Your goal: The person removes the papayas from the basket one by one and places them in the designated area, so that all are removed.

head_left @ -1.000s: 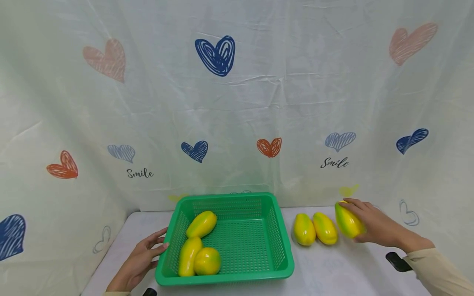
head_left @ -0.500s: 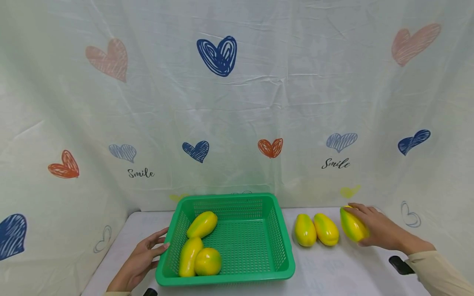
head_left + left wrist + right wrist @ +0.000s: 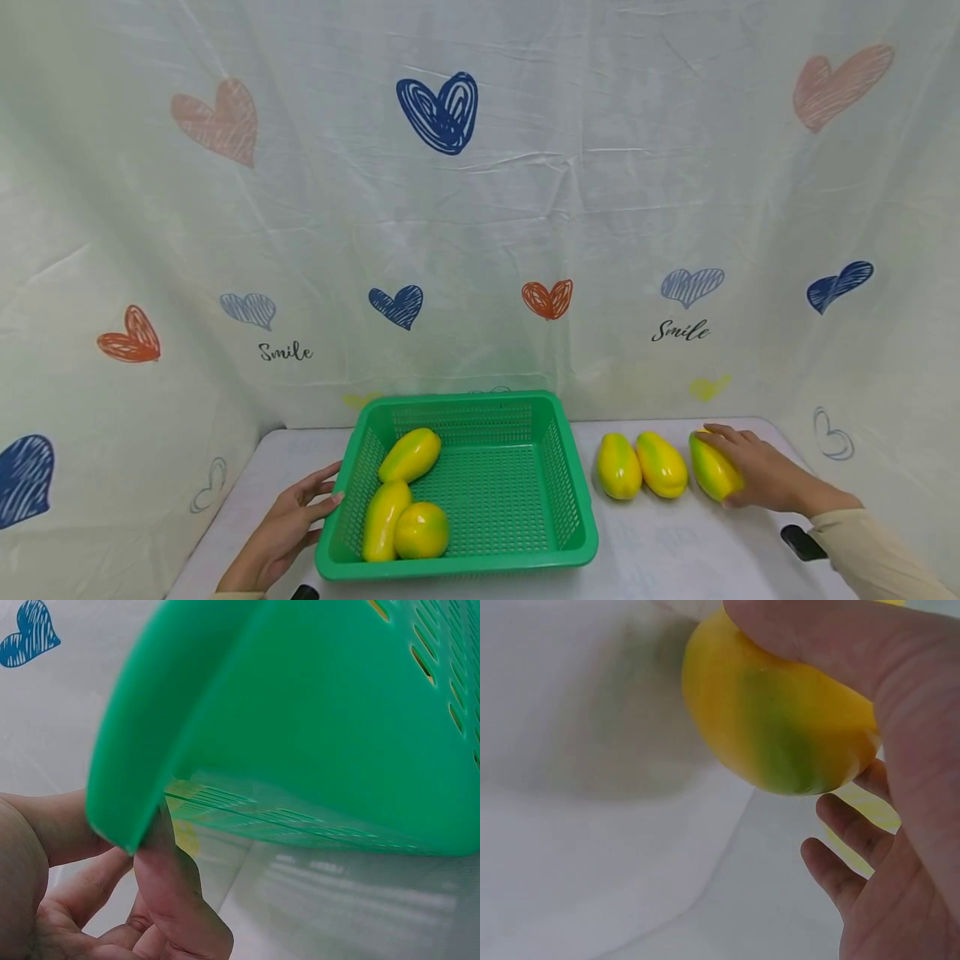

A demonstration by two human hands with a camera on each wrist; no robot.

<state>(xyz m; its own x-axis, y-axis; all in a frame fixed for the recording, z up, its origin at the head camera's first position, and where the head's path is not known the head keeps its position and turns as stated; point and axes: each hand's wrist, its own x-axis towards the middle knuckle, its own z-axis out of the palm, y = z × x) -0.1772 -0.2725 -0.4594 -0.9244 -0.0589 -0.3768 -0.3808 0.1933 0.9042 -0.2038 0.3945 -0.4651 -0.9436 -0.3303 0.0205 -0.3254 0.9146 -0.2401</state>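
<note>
My right hand (image 3: pixel 772 477) grips a yellow-green papaya (image 3: pixel 711 472) at the right of the table, thumb on the near side and fingers over the far side. In the right wrist view the papaya (image 3: pixel 772 712) sits under the thumb, close above the white surface or touching it; I cannot tell which. Just left of it lie two similar papayas, an inner one (image 3: pixel 662 465) and an outer one (image 3: pixel 618 467). My left hand (image 3: pixel 279 527) pinches the left rim of a green plastic basket (image 3: pixel 457 569); the left wrist view shows the rim (image 3: pixel 142 750) between thumb and finger.
Along the left side inside the basket lie three yellow fruits: an upper one (image 3: pixel 409 455), a long lower one (image 3: pixel 386 521) and a round-looking one (image 3: pixel 422 530). A white cloth curtain (image 3: pixel 480 208) with printed hearts hangs behind the white table (image 3: pixel 660 550).
My right hand has moved slightly right and lowered the papaya toward the table, beside the other two. My left hand and the basket look unmoved.
</note>
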